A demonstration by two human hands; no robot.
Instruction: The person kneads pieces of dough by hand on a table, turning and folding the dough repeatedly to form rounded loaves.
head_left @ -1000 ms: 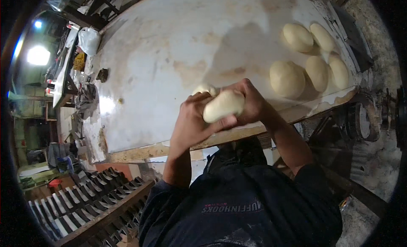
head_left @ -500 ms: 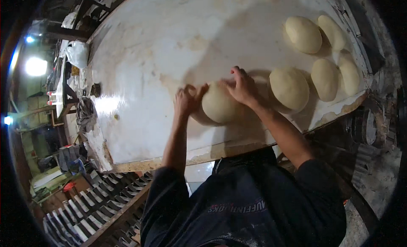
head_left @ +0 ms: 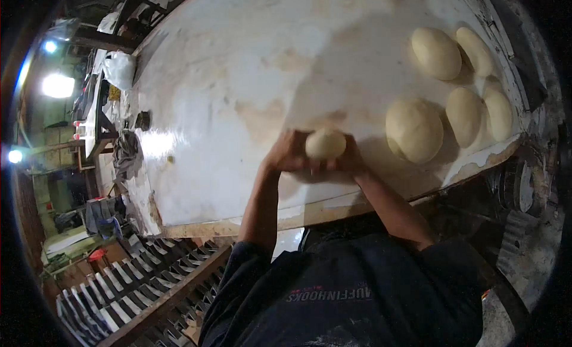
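A pale ball of dough [head_left: 325,145] is gripped between my two hands near the front edge of the table. My left hand [head_left: 289,151] presses on its left side with curled fingers. On the opposite side, my right hand [head_left: 350,155] wraps round it, and fingers of the hands meet along the near side. Only the rounded top of the dough shows between them; its underside is hidden. Just to the right of my right hand rests a larger smooth dough ball [head_left: 414,130], untouched.
More dough pieces, among them an oval one [head_left: 463,117] and a round one [head_left: 436,53], lie along the table's right side. The pale worktable [head_left: 202,186] has a worn front edge. A plastic bag [head_left: 120,70] and a dark cloth [head_left: 126,154] sit at its left. Metal racks [head_left: 137,275] stand below left.
Both hands have closed in round the dough and squeezed it together, so less of it shows. Before, the fingers were spread at its far side. The whole view has shifted slightly.
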